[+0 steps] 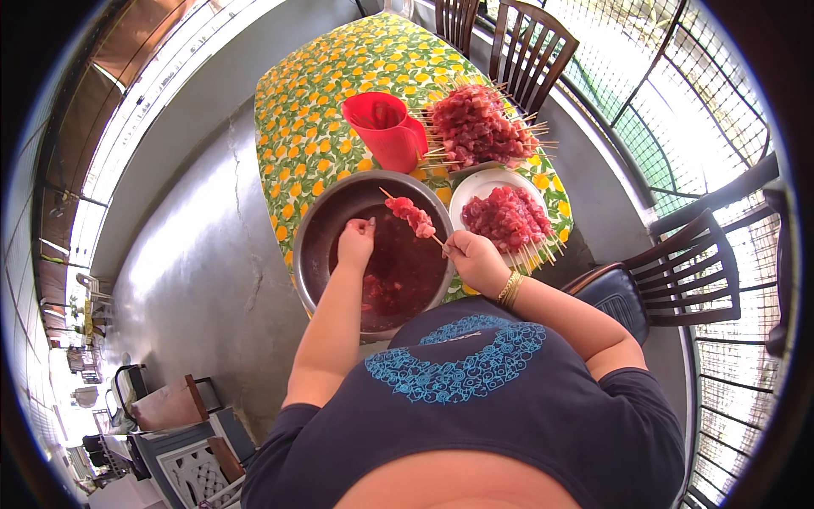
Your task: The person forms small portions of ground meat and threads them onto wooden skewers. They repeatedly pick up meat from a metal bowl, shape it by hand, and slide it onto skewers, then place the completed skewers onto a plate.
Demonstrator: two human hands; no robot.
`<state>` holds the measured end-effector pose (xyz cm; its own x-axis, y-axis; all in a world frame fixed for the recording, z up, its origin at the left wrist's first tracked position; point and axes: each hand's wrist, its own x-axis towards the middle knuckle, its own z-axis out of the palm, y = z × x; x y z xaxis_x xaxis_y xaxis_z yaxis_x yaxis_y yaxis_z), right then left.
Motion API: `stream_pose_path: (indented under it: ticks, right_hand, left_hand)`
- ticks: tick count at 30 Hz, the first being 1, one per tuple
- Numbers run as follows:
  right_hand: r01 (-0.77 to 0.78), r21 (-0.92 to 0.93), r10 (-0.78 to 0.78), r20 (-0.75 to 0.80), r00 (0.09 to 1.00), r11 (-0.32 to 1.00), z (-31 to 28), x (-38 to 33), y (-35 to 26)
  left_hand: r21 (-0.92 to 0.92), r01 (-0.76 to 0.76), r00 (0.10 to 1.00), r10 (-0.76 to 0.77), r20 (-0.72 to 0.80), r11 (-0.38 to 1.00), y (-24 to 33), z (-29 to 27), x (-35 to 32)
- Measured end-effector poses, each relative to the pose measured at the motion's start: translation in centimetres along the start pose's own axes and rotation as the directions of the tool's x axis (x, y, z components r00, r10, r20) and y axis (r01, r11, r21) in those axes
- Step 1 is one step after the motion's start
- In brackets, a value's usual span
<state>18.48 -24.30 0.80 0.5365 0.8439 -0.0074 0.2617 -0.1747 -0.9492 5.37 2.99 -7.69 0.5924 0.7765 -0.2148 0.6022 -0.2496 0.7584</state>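
My right hand [477, 260] pinches the lower end of a wooden skewer between thumb and fingers. Chunks of raw meat [410, 216] are threaded along this skewer, and its bare tip points up and left. Over the left part of a large metal bowl [307, 246], my left hand [355, 243] is closed with its fingertips together; whatever they may hold is too small to make out. Dark red liquid and loose pieces of meat [377, 293] lie in the bowl. Beside my right hand, a white plate [462, 199] bears several meat skewers [507, 219].
A red plastic pitcher [390, 136] stands behind the bowl. To its right is a tall pile of meat skewers [482, 127], sticks jutting outward. All rest on a lemon-patterned tablecloth [314, 102]. Wooden chairs [530, 55] stand at the far side, and another chair [687, 271] is at the right.
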Motion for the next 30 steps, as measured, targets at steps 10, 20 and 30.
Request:
stream_pose_path:
  ticks: [10, 20, 30]
  right_hand:
    - [0.044, 0.013, -0.044, 0.006, 0.999, 0.999, -0.7, -1.0, 0.9]
    - [-0.049, 0.093, 0.04, 0.091, 0.995, 0.995, -1.0, -0.8, 1.4]
    - [-0.074, 0.116, 0.047, 0.218, 0.975, 0.99, 1.0, 0.2, 0.6]
  left_hand:
    - [0.611, -0.185, 0.962, 0.016, 0.271, 0.77, 2.3, 10.4, 0.6]
    - [0.47, -0.232, 0.752, -0.149, 0.642, 0.852, -3.4, 5.1, -4.5]
    - [-0.558, 0.347, 0.915, -0.141, 0.378, 0.754, -2.1, -3.1, -5.1]
